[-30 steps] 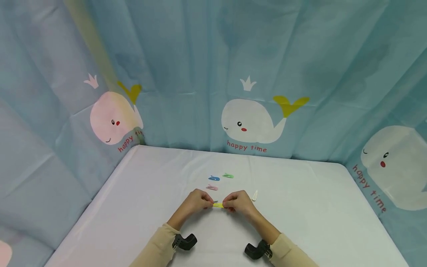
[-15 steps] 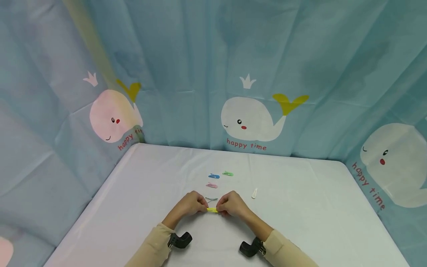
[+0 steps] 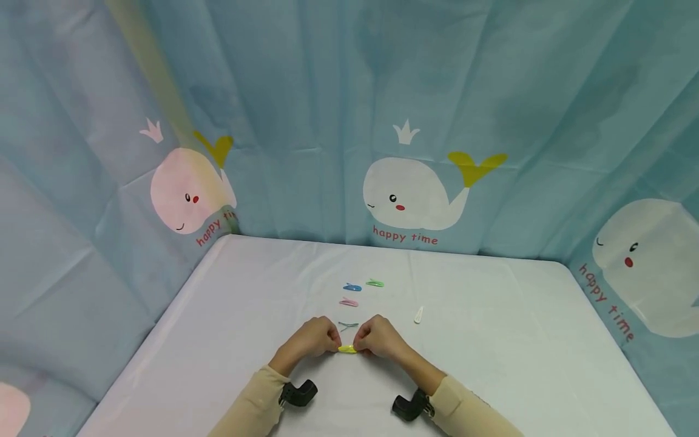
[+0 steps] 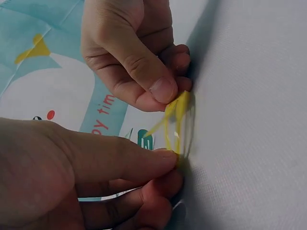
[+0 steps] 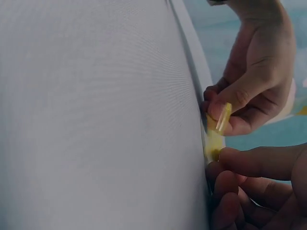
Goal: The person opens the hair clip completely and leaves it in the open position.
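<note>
Both hands work one yellow hair clip low over the bench, near its front edge. The left hand pinches one end between thumb and fingers; the right hand pinches the other. In the left wrist view the clip appears sprung open. Sound handling, in my judgement, calls for fingertip pinches close to the ends and even bending pressure, so it snaps without slipping. Blue, green, pink and white clips lie beyond.
</note>
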A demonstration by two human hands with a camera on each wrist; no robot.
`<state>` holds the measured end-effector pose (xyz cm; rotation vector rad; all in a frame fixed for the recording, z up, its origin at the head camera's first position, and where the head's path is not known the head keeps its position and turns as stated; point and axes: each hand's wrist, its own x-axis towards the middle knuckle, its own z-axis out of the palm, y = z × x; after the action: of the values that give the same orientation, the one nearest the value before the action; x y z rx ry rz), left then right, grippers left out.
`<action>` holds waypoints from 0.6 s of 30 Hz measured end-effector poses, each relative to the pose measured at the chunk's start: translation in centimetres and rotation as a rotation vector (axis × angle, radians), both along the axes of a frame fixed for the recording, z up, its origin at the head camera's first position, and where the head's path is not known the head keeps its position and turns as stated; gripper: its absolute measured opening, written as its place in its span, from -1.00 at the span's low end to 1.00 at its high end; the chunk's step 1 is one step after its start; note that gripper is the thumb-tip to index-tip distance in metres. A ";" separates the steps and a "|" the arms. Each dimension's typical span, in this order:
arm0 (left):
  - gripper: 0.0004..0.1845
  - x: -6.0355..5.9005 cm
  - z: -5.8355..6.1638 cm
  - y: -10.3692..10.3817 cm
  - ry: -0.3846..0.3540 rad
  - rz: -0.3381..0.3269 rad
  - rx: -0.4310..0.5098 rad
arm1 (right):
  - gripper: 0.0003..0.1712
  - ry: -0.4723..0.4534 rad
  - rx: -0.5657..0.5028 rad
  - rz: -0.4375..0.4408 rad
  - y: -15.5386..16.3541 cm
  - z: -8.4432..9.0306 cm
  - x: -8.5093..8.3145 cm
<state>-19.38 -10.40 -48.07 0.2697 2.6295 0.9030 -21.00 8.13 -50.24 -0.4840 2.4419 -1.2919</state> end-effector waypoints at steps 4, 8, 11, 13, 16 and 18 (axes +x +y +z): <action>-0.87 0.2 0.1 0.0 0.009 0.020 0.001 | -0.92 0.001 0.007 0.003 0.4 0.1 0.0; -0.90 -0.3 0.3 0.0 0.046 0.048 0.028 | -0.89 -0.006 0.009 -0.017 1.2 0.3 -0.4; -0.94 -1.1 0.6 0.3 0.087 0.056 0.048 | -0.87 -0.015 0.009 -0.047 2.2 0.6 -0.9; -0.95 -1.8 0.8 0.7 0.107 0.048 0.054 | -0.86 -0.021 0.011 -0.071 2.9 0.9 -1.1; -0.96 -2.8 1.1 1.7 0.116 0.019 0.083 | -0.86 -0.035 0.001 -0.106 4.2 1.2 -1.4; -0.95 -3.4 1.3 2.4 0.112 0.004 0.108 | -0.85 -0.042 -0.008 -0.126 5.0 1.4 -1.6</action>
<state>-22.74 -7.97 -46.73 0.3525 2.6873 1.0623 -22.57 13.13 -48.80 -0.3058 2.4673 -1.3482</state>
